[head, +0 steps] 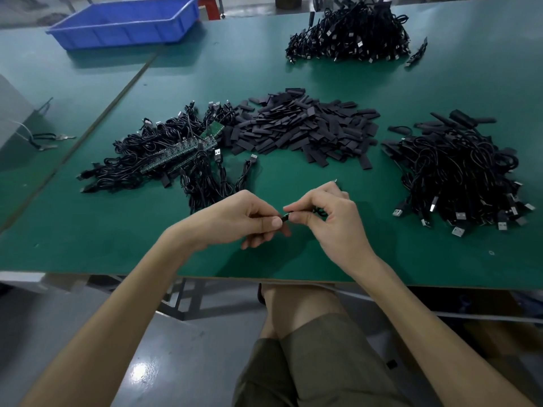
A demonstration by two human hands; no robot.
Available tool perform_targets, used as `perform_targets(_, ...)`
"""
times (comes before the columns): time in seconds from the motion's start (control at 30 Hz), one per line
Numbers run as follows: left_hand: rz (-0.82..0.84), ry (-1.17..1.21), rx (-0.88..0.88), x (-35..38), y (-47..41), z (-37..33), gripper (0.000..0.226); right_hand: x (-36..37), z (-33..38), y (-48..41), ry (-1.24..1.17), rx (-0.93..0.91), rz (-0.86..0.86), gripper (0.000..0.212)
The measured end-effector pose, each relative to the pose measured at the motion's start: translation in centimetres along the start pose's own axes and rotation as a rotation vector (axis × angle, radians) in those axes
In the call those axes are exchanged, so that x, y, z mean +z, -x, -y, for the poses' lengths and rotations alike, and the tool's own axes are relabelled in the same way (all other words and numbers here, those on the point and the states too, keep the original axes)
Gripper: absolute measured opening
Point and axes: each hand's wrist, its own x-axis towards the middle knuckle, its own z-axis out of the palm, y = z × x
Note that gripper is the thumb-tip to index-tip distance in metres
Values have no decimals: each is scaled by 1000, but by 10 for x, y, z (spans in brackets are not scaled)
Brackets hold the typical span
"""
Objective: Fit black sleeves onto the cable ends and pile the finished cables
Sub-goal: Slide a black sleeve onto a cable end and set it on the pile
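Through the head camera, your two hands meet low in the middle of the frame, just above the near edge of the green table (382,259).

Your left hand (249,220) is curled. Its thumb and forefinger pinch a small black piece (286,216) that shows in the gap between the hands, and the other fingers are folded under. It is too small to tell whether that piece is a sleeve, a cable end, or one on the other.

Your right hand (329,221) is curled as well. Its thumb and forefinger tip nip the same piece from the other side, and a bunched black cable (319,212) sits inside its folded fingers.

Above your hands, mid-frame, lies the heap of loose black sleeves (302,127). Touching its left side is the left cable heap (141,154), with green circuit boards (176,152) lying among the cables.

At the right of the frame, apart from the sleeves, sits the right cable pile (458,171), its USB plugs pointing toward the near edge. A far cable pile (352,33) lies in the upper right, with a single stray cable (417,52) just beside it. A blue plastic bin (126,22) stands in the upper left.
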Motion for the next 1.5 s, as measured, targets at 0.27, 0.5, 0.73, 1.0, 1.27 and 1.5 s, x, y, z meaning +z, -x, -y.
perform_targets(0.27,121,138,-129,-14,6,-1,32,3,5,4,238,-236,17,8)
perform_targets(0.5,143,253,-182,-18,12,5,33,9,6,8,390,-400,-64,13)
perform_targets(0.73,145,293,-157,-16,13,4,31,6,4,7,277,-387,-1,10)
perform_targets(1.0,113,240,-150,-10,12,4,29,6,3,8,242,-392,35,8)
perform_targets(1.27,62,184,-101,-3,12,2,27,1,2,4,-18,-149,115,9)
perform_targets(1.5,-7,138,-50,1,15,-2,19,0,3,3,-66,-56,137,16)
